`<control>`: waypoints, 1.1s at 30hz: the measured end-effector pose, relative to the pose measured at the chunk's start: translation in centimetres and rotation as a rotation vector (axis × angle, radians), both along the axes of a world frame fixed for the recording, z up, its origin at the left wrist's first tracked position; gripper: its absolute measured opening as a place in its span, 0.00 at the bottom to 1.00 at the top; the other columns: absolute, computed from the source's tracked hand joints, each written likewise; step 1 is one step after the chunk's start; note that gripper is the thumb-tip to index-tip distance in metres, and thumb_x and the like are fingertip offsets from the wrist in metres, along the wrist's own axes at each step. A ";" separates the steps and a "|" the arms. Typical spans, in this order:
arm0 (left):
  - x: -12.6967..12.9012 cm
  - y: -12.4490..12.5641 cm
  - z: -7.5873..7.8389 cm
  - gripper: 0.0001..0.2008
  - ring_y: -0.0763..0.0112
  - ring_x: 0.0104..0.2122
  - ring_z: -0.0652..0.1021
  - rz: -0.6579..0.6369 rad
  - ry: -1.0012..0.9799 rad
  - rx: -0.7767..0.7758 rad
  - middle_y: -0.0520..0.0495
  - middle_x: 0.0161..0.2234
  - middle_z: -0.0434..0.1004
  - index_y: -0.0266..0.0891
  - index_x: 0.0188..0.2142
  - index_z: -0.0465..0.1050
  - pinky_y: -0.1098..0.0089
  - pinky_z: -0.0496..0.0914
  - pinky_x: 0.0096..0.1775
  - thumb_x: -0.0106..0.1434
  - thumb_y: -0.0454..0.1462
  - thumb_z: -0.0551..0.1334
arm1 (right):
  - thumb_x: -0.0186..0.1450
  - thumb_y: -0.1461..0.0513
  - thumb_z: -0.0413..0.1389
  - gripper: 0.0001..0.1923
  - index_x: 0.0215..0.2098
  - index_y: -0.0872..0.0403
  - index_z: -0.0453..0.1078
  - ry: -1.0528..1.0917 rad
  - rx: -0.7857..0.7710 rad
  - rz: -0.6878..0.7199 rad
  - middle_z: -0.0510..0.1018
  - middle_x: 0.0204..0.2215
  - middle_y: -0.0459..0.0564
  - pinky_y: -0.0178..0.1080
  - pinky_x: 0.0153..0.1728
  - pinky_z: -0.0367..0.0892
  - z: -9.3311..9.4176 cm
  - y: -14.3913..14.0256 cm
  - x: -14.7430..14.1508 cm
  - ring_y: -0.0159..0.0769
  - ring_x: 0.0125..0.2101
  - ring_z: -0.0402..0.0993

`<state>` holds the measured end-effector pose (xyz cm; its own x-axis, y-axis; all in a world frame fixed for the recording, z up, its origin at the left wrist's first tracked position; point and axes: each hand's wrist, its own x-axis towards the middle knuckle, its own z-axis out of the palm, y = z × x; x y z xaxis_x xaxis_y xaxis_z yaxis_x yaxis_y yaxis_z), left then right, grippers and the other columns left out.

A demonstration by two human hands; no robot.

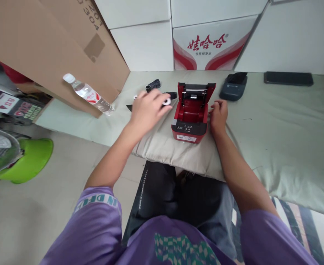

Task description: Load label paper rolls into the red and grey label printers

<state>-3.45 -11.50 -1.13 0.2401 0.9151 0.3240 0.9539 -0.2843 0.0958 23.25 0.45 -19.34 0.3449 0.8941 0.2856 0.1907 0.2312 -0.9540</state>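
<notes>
— On the pale cushion [162,147] in front of the person sat the red printer [191,119], lid tipped back and paper bay showing bare. Did you catch what each hand was doing?

— The left hand [147,108] hovered just left of the printer, fingers curled around a small white roll [166,101] held at the fingertips. The right hand [218,116] rested against the printer's right side, fingers loosely bent and pressed to the casing, gripping nothing that I could see.

— What lay around them?

— 2 small black parts [153,85] sat on the sheet behind the left hand, a dark grey device [233,87] stood beyond the printer to the right, and a black phone [288,78] lay near the white boxes [145,44]. A water bottle [88,94] leaned against the cardboard box [54,44] at the left.

— What looked risky to you?

— The roll was pinched only at the tips, so I judged it could slip, fall and unwind across the cushion. The cushion was soft, too; a push on 1 side might have rocked the printer or tipped its open lid shut. And the left forearm passed near the black parts, which a careless sweep could have scattered.
</notes>
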 end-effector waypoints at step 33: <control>9.3 7.0 -2.2 0.10 0.55 0.47 0.85 -0.358 0.342 -0.401 0.42 0.45 0.87 0.45 0.45 0.84 0.60 0.72 0.42 0.66 0.35 0.67 | 0.71 0.38 0.50 0.24 0.44 0.48 0.68 -0.033 0.009 -0.013 0.75 0.35 0.47 0.54 0.51 0.74 -1.4 1.2 -0.2 0.40 0.34 0.74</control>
